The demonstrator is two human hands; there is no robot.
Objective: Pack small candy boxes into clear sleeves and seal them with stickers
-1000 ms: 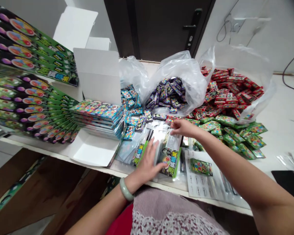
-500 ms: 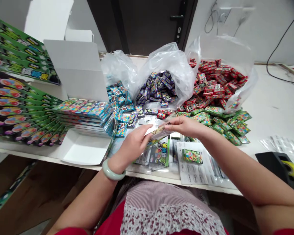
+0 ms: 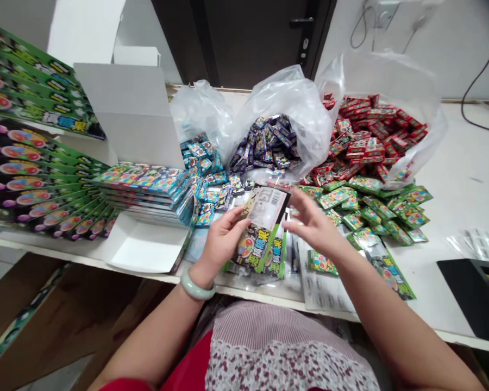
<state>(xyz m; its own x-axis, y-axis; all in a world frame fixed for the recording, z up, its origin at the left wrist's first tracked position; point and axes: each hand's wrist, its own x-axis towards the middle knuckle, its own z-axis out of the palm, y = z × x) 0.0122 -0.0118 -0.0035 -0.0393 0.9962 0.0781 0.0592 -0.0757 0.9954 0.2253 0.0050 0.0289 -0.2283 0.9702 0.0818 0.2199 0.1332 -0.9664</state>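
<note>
My left hand [image 3: 224, 239] pinches the left edge of a flat printed packet [image 3: 264, 209], black and green with a clear window and a barcode. The packet is tilted over similar packets lying on the table. Close to its right edge is my right hand [image 3: 315, 225], fingers apart and holding nothing; whether a fingertip touches the packet I cannot tell. Below the right hand, a small green candy box [image 3: 321, 262] rests on printed sheets [image 3: 324, 290], partly covered by my forearm. Another such packet [image 3: 393, 274] lies to the right of that forearm.
Plastic bags of small blue [image 3: 206, 163], purple [image 3: 269, 144] and red boxes [image 3: 370, 130] stand at the back. Green boxes [image 3: 395, 212] lie loose before the red ones. Left are an open white carton [image 3: 146, 244] and stacked display packs [image 3: 146, 184]. A tape dispenser [image 3: 468, 296] sits right.
The packet has turned from nearly edge-on to show its printed face. My right hand has let go of it and opened to the right. The view has shifted slightly.
</note>
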